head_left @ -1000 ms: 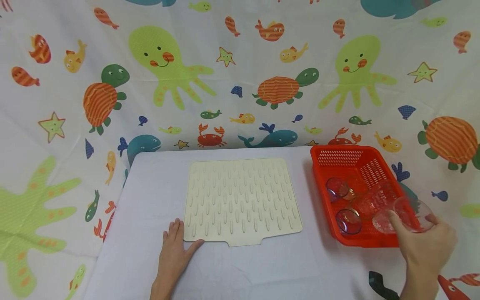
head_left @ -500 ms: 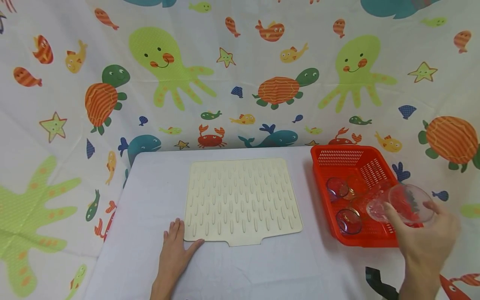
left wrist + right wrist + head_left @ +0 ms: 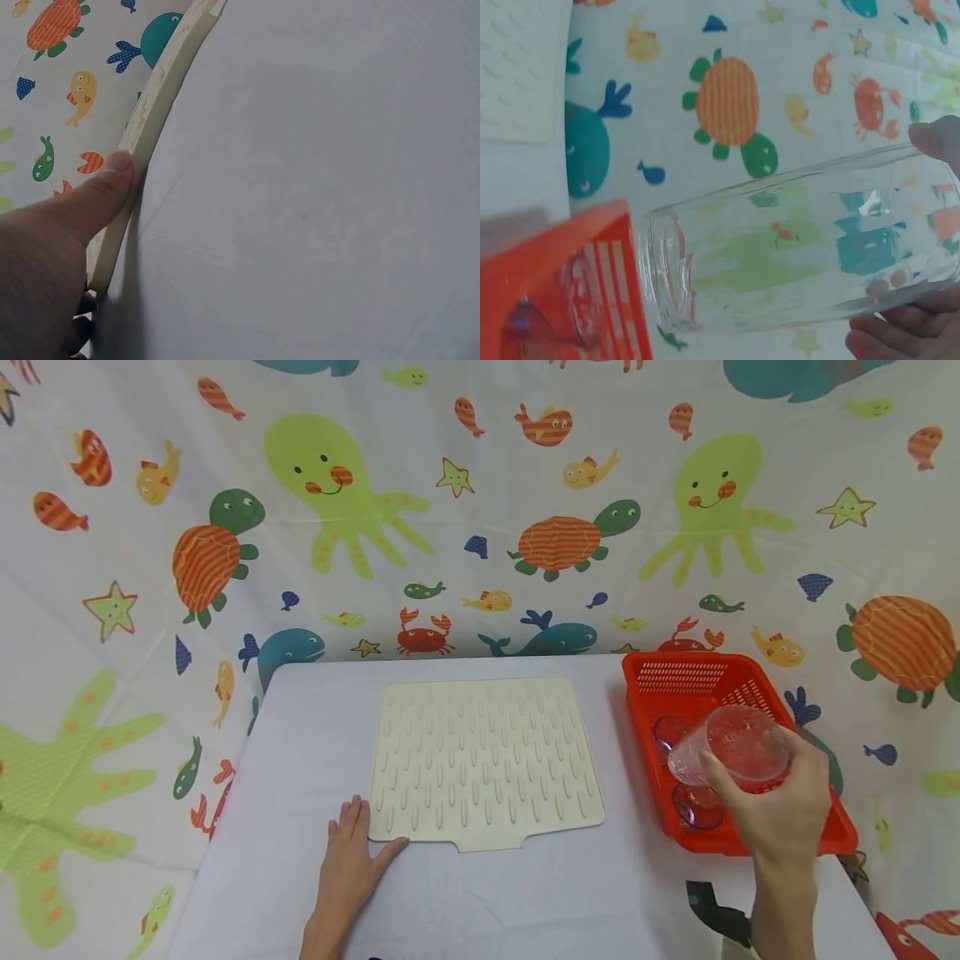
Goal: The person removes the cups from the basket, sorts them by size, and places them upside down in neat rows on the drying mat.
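In the head view my right hand [image 3: 787, 806] grips a clear drinking glass [image 3: 693, 756], tilted over the red plastic basket [image 3: 678, 670]. The right wrist view shows the tall glass [image 3: 780, 247] lying sideways between thumb and fingertips, its thick base toward the basket wall [image 3: 634, 277]. My left hand [image 3: 345, 868] rests at the near left corner of a cream ribbed drying board [image 3: 487, 760]. Its thumb [image 3: 112, 176] touches the near edge and its fingers lie along the left side; the left wrist view hides most of those fingers.
More glassware with dark round rims [image 3: 697, 810] lies inside the basket, partly hidden by the held glass. A white cloth [image 3: 525, 902] covers the table. Behind it hangs a curtain [image 3: 480, 460] printed with sea animals. A black strap [image 3: 716, 914] shows beside the right wrist.
My right hand has lifted the glass and moved it left, from the basket's right side to above its middle. The left hand and the board have stayed in place.
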The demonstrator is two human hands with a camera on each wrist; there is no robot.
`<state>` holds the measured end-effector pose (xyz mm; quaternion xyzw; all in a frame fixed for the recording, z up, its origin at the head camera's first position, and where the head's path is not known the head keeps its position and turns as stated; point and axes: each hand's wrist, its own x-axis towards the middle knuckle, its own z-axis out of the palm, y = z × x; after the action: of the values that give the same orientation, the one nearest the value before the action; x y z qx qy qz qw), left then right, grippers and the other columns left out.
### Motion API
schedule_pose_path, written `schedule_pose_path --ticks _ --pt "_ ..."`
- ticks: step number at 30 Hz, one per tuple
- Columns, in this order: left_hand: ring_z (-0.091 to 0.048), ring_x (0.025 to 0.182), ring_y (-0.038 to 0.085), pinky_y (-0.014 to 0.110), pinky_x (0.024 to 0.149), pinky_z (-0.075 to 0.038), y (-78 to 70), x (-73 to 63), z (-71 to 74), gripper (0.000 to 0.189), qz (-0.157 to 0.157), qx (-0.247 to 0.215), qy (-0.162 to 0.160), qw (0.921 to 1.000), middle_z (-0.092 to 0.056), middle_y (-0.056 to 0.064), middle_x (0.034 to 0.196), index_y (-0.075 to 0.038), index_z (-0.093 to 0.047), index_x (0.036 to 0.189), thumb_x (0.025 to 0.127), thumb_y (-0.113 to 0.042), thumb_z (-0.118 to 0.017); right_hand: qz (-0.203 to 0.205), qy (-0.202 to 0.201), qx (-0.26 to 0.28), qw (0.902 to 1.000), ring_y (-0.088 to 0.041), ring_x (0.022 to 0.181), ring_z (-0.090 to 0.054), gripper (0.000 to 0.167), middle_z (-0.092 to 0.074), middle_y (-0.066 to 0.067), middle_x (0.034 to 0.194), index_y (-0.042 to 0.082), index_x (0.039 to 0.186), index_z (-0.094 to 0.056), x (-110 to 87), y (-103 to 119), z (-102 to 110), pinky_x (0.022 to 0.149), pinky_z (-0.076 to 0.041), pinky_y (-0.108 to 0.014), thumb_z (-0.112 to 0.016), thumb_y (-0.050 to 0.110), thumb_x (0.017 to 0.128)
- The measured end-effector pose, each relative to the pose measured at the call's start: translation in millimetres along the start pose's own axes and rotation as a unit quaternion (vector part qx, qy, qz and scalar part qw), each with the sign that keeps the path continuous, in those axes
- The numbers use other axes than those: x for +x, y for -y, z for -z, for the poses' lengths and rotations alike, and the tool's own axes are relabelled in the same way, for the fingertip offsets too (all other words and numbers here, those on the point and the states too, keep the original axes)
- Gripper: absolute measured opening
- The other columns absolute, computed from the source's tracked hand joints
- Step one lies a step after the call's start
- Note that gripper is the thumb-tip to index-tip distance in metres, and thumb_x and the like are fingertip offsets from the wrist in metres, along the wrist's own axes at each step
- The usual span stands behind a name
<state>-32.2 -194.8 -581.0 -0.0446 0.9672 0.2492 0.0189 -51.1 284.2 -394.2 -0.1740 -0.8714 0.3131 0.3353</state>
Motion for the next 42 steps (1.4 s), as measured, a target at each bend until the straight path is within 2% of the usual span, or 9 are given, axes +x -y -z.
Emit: schedule_pose_path --ticks 5,6,8,10,13,20,30,37,42 --pt "-0.020 0.151 0.048 0.063 0.125 -0.017 0.7 -0.4 -1.7 0.104 -0.001 -0.004 -0.004 1.0000 -0.027 0.031 0.160 0.012 -0.031 0.150 0.085 -0.058 -0.072 0.031 0.038 0.023 0.9986 -0.018 0.120 -0.053 0.082 -0.058 -0.008 0.138 0.012 0.141 -0.053 -4.5 12.1 -13.3 0.085 -0.036 0.003 -0.091 0.029 0.070" --pt "-0.021 0.151 0.048 0.063 0.125 -0.018 0.8 -0.6 -2.3 0.104 -0.001 -0.004 -0.007 1.0000 -0.028 0.031 0.160 0.012 -0.032 0.150 0.085 -0.058 -0.072 0.038 0.042 0.024 0.9981 -0.017 0.119 -0.053 0.082 -0.059 -0.009 0.137 0.011 0.140 -0.053 -5.9 14.3 -16.0 0.087 -0.037 0.002 -0.091 0.029 0.069" --pt "-0.021 0.151 0.048 0.063 0.125 -0.017 1.0 -1.0 -3.2 0.103 0.000 -0.004 -0.006 1.0000 -0.028 0.031 0.160 0.012 -0.032 0.150 0.085 -0.057 -0.072 0.055 0.052 0.034 0.9965 -0.020 0.118 -0.054 0.082 -0.059 -0.012 0.136 0.007 0.139 -0.054 -8.7 18.3 -21.4 0.094 -0.049 -0.011 -0.091 0.026 0.068" --pt "-0.021 0.151 0.048 0.062 0.125 -0.017 0.9 -1.4 -3.4 0.103 0.001 -0.006 -0.005 1.0000 -0.027 0.030 0.160 0.011 -0.032 0.150 0.085 -0.058 -0.072 0.071 0.060 0.043 0.9947 -0.023 0.118 -0.055 0.081 -0.059 -0.014 0.135 0.004 0.137 -0.054 -11.4 21.6 -27.0 0.098 -0.058 -0.034 -0.091 0.023 0.067" --pt "-0.019 0.152 0.047 0.062 0.126 -0.016 0.6 -1.7 -2.6 0.104 0.002 -0.009 -0.002 1.0000 -0.026 0.030 0.161 0.012 -0.031 0.151 0.085 -0.058 -0.071 0.095 0.079 0.054 0.9908 -0.028 0.118 -0.056 0.081 -0.059 -0.017 0.133 0.001 0.134 -0.054 -15.4 26.1 -35.3 0.092 -0.056 -0.066 -0.092 0.020 0.066" --pt "-0.022 0.151 0.048 0.063 0.125 -0.018 -0.2 -1.5 -3.1 0.104 0.001 -0.010 -0.009 0.9999 -0.028 0.031 0.160 0.012 -0.033 0.150 0.084 -0.057 -0.073 0.129 0.142 0.078 0.9783 -0.026 0.114 -0.058 0.085 -0.061 -0.015 0.129 0.001 0.133 -0.055 -26.3 33.9 -53.8 0.091 -0.058 -0.063 -0.095 0.019 0.061" --pt "-0.015 0.153 0.045 0.060 0.128 -0.012 -1.6 0.2 -1.2 0.105 0.019 -0.005 0.025 0.9995 -0.023 0.029 0.163 0.010 -0.027 0.153 0.086 -0.059 -0.069 0.175 0.209 0.124 0.9542 -0.024 0.109 -0.058 0.084 -0.061 -0.015 0.127 0.001 0.130 -0.055 -40.5 43.8 -75.5 0.090 -0.059 -0.062 -0.096 0.020 0.059" --pt "-0.017 0.153 0.046 0.061 0.127 -0.015 -3.7 0.5 -0.5 0.105 0.017 -0.008 0.021 0.9996 -0.023 0.030 0.162 0.011 -0.028 0.152 0.086 -0.059 -0.070 0.195 0.247 0.126 0.9407 -0.021 0.108 -0.061 0.087 -0.062 -0.011 0.126 0.004 0.131 -0.056 -50.9 45.5 -89.7 0.092 -0.061 -0.055 -0.097 0.027 0.057" --pt "-0.014 0.154 0.045 0.060 0.127 -0.014 -6.0 0.3 0.6 0.104 0.026 -0.008 0.035 0.9990 -0.021 0.029 0.163 0.011 -0.026 0.153 0.087 -0.057 -0.070 0.204 0.281 0.129 0.9289 -0.019 0.111 -0.060 0.087 -0.062 -0.007 0.128 0.008 0.132 -0.055 -57.4 48.7 -95.6 0.093 -0.061 -0.050 -0.097 0.031 0.058"
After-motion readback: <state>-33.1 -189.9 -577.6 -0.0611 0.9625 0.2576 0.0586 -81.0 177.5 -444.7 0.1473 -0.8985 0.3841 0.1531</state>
